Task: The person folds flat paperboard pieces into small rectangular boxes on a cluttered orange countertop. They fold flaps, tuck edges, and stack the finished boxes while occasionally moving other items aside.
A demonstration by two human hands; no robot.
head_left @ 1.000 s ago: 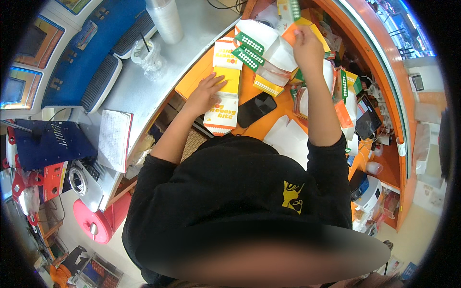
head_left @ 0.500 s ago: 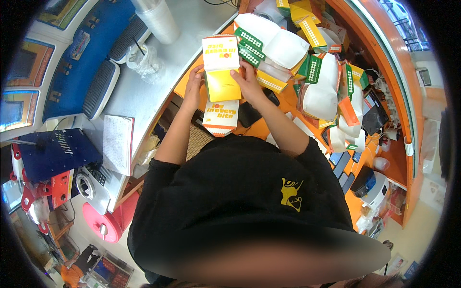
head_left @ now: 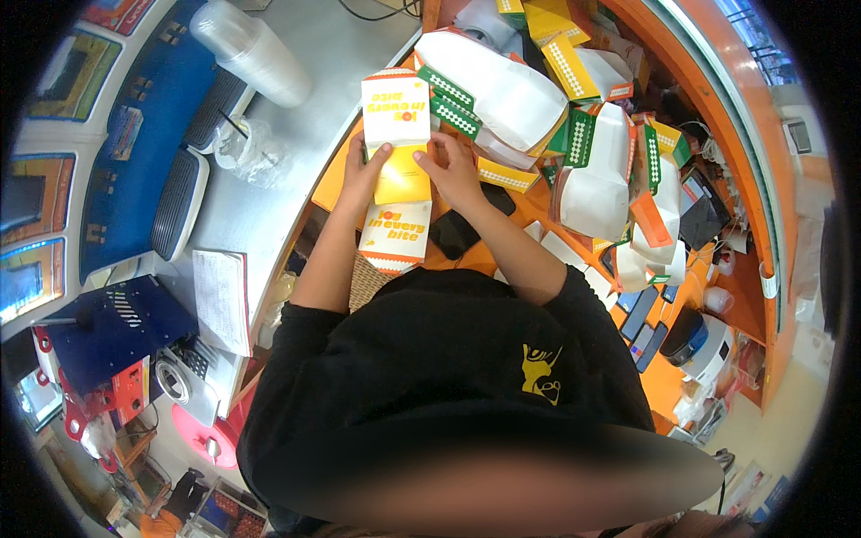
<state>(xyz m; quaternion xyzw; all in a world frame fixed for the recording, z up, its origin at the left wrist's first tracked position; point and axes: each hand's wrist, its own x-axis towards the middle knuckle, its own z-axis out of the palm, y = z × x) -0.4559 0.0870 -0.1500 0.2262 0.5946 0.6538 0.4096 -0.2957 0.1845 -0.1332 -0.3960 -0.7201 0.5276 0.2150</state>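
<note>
A partly folded paper food carton [head_left: 402, 186] lies between my hands over the orange desk. Its middle panel is yellow, and its white end panels carry orange and yellow lettering and a scalloped orange edge. My left hand [head_left: 360, 177] grips the left side, thumb on top of the yellow panel. My right hand [head_left: 456, 172] holds the right side, its thumb at the crease by the far white panel; the fingers of both hands are partly hidden beneath. Just beyond my right hand lie stacked white cartons [head_left: 502, 94] with green patterned flaps.
More white cartons [head_left: 596, 184] are piled on the right of the orange desk [head_left: 529, 213]. A dark phone [head_left: 455, 235] lies by my right forearm. On the grey counter [head_left: 345, 67] to the left are stacked clear cups [head_left: 260, 58], a plastic cup with a straw [head_left: 247, 148] and a notebook [head_left: 221, 300].
My left thumb has come over onto the yellow panel, where before it stayed at the edge. My right thumb has shifted a little. The whole view has turned slightly.
</note>
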